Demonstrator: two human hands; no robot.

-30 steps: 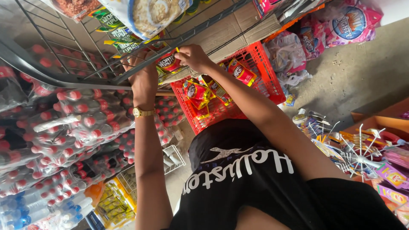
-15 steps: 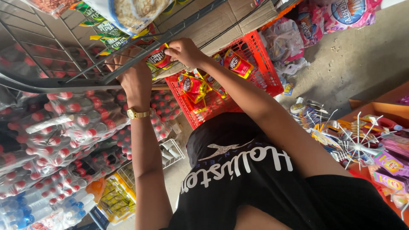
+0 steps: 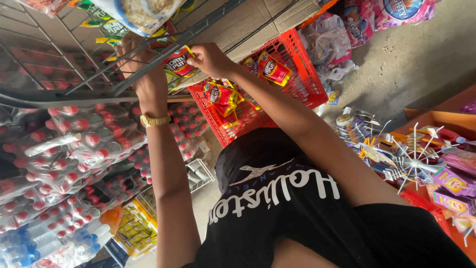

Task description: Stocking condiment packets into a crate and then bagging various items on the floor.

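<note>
Stacking up along the person's left, shrink-wrapped packs of red-capped bottles (image 3: pixel 64 149) fill most of the view, with a grey wire rack (image 3: pixel 99 74) slanting across above them. Next in size is the red plastic crate (image 3: pixel 297 84) beyond the arms, partly filled with red and yellow snack packets (image 3: pixel 220 97). A bunch of pinwheel toys (image 3: pixel 411 161) lies off to the right, on and beside an orange surface.

Compared with a second ago, both hands sit a little further up and to the left against the rack, and the small red packet (image 3: pixel 178 63) between them has come up with them until it lies right at the wire bars. That suggests the packet is now being worked onto or through the rack instead of merely carried toward it.

The right hand (image 3: pixel 210 58) is curled nearly shut, thumb and fingers pinching the packet's upper right edge. The left hand (image 3: pixel 141 69) is reached up behind the bars, its fingers bent around the wire near the packet's left side; whether it grips the packet itself or only the rack cannot be told, since the bars cover the fingertips. A gold wristwatch (image 3: pixel 153 120) sits on the left wrist
</note>
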